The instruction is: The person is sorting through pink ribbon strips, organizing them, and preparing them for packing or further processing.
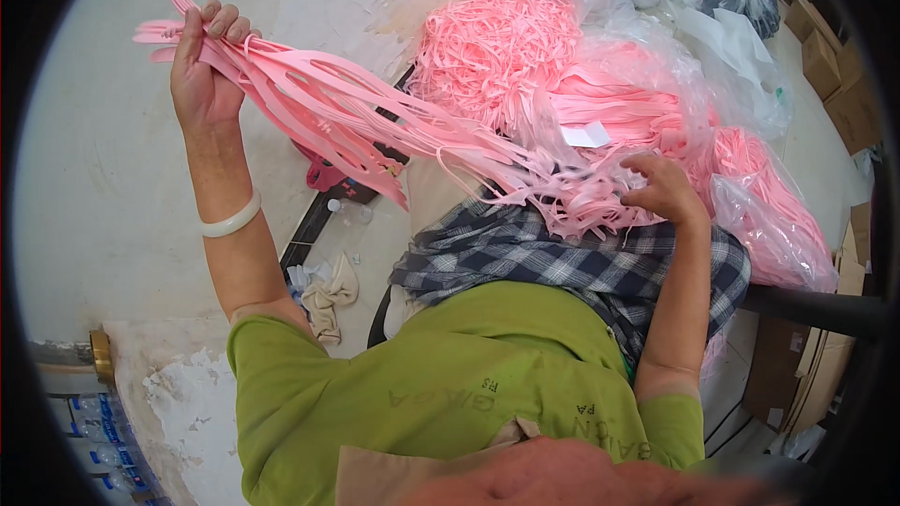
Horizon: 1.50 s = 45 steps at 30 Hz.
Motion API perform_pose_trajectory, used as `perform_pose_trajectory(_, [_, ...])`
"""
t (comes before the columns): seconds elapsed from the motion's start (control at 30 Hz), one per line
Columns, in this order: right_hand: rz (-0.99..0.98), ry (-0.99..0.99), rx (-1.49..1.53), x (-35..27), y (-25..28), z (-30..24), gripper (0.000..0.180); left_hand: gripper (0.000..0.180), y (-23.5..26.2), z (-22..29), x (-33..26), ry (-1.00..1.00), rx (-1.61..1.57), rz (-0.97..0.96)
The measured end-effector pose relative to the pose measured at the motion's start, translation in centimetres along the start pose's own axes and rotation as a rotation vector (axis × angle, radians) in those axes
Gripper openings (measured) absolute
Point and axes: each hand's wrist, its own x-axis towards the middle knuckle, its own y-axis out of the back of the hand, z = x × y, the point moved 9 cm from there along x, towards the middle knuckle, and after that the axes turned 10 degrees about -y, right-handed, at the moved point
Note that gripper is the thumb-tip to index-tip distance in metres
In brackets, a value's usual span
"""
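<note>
Evidently, the left grip [204,84], a bare hand at the far left with a smooth white bangle [231,223] on its forearm, is closed around one end of a bundle of long, flat, soft pink strips [328,126]; the short ends stick out past the fingers, which suggests the grasp was chosen close to the end so that the rest could hang free. The arm is raised and stretched out, and that probably serves to draw the lengths straight and keep them apart. Below them on the floor lie a crumpled beige cloth [333,295] and a small clear bottle [351,213], both well out of the way. From the left grip the bundle slopes down rightward to a dark blue-and-white checked cloth [534,258] across the lap, which seems to act as a resting place for the looser, tangled ends. Behind it sits a rounded, curly pink mound [497,52], then a white paper slip [585,135] lying on flatter pink lengths. Farther right, the right grip [664,187] is relaxed, its fingers curved and apart beside the tangled ends, perhaps held there for teasing strands loose; whether it touches any, I cannot tell. Rightmost, a clear plastic bag [769,215] partly covers more pink strips, likely to contain them.
</note>
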Motion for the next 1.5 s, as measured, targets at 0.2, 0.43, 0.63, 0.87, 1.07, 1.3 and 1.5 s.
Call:
perform_pose_trajectory(0.2, [0.208, 0.233, 0.364, 0.7, -0.6, -8.4, 0.033, 0.019, -0.6, -0.1, -0.7, 0.015, 0.017, 0.012])
perform_pose_trajectory(0.43, [0.046, 0.410, 0.640, 1.3, -6.2, -19.5, 0.026, 0.019, -1.7, -0.8, -1.1, 0.017, 0.007, -0.002])
perform_pose_trajectory(0.63, [-0.005, 0.310, 0.960, 3.2, -3.6, -14.8, 0.019, 0.019, -0.7, 0.4, -1.9, 0.001, 0.013, -0.051])
perform_pose_trajectory(0.87, [0.312, -0.125, 0.437, 4.8, 0.5, 6.5, 0.025, 0.020, 3.5, 1.7, -2.3, -0.071, -0.077, 0.101])
perform_pose_trajectory(1.07, [0.249, -0.061, 0.092, 5.2, -2.3, 0.1, 0.024, 0.019, 1.4, 2.0, -1.9, -0.063, -0.062, 0.060])
perform_pose_trajectory(1.3, [0.332, 0.128, 0.371, 6.9, -3.7, -8.9, 0.037, 0.022, -1.6, 2.1, -1.4, -0.066, -0.046, 0.014])
perform_pose_trajectory(1.5, [0.340, 0.491, 0.433, 8.1, -5.2, -16.6, 0.031, 0.026, -4.3, 1.3, -1.3, -0.059, -0.056, -0.044])
